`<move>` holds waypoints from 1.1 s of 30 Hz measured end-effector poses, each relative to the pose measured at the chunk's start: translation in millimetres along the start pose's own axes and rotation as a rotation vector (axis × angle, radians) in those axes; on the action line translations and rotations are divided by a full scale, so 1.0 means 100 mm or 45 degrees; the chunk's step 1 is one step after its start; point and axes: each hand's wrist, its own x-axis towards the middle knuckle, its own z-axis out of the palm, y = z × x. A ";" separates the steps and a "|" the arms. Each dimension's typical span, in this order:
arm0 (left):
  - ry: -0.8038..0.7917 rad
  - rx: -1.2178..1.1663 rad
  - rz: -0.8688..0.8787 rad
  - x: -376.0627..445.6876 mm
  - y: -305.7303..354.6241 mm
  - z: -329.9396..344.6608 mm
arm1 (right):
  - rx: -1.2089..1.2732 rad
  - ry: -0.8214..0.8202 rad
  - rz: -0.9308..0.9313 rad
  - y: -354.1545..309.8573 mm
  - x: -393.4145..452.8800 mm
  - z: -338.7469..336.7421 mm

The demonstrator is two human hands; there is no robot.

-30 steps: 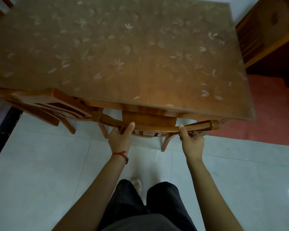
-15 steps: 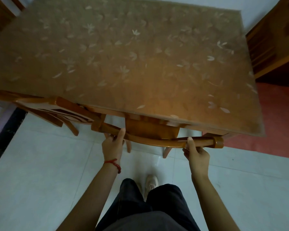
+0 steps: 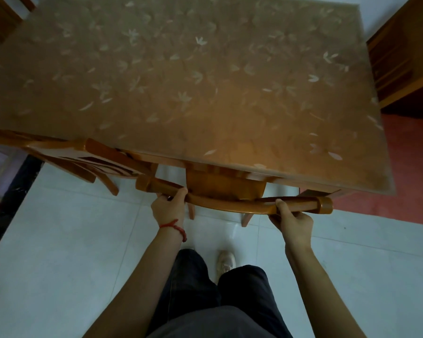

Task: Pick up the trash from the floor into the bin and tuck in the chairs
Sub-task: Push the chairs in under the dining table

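Plainly, left hand [image 3: 169,209] and right hand [image 3: 294,222] grip the chair [image 3: 232,203] rail (set apart) beneath the table [image 3: 181,93].

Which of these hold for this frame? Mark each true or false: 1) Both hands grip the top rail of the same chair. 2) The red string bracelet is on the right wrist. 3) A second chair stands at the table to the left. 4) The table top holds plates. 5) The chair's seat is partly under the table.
1) True: the left hand and the right hand both grip the top rail of the chair.
2) False: the red string bracelet is on the left wrist.
3) True: a second chair stands there.
4) False: the table shows only a leaf-patterned cover.
5) True.
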 end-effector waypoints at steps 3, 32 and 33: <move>0.010 0.012 -0.005 -0.01 0.01 -0.07 | -0.006 -0.005 0.024 -0.02 -0.07 0.03; -0.084 0.017 0.134 0.90 0.47 -0.47 | 0.140 0.158 0.079 -0.33 -0.35 1.18; -0.099 0.017 0.133 0.94 0.50 -0.45 | 0.150 0.163 0.078 -0.36 -0.34 1.21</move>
